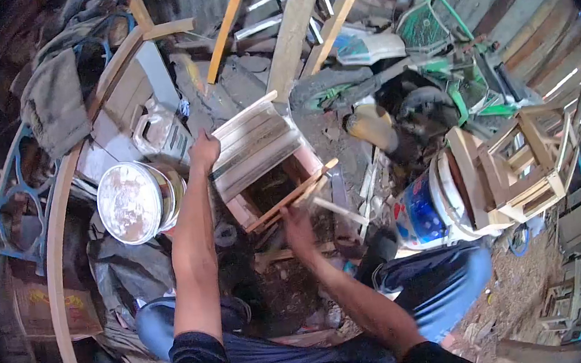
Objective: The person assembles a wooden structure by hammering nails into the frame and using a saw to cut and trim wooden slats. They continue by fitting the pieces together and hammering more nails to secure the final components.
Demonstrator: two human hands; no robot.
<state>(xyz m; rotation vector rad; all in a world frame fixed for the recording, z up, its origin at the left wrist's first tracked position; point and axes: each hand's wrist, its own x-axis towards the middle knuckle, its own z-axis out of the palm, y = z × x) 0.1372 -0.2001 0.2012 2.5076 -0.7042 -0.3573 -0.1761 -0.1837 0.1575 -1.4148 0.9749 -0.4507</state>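
A small slatted wooden box (251,150) is tilted in front of me, with a dark square opening in its lower part. My left hand (206,150) is closed on its upper left edge, arm stretched out straight. Along the near edge of the opening runs a thin wooden strip (312,184) that juts out past the box's right side. My right hand (299,232) is at this near edge, fingertips right at the strip; motion blurs it, and I cannot tell how its fingers are set. A pale thin stick (340,210) slants away just right of it.
A paint-smeared white bucket (128,203) and a whitish jerrycan (161,131) stand at left. At right, a small wooden frame (525,165) rests by a blue-and-white bucket (420,217). Long planks (298,26) lean at the back near green metal parts (462,86).
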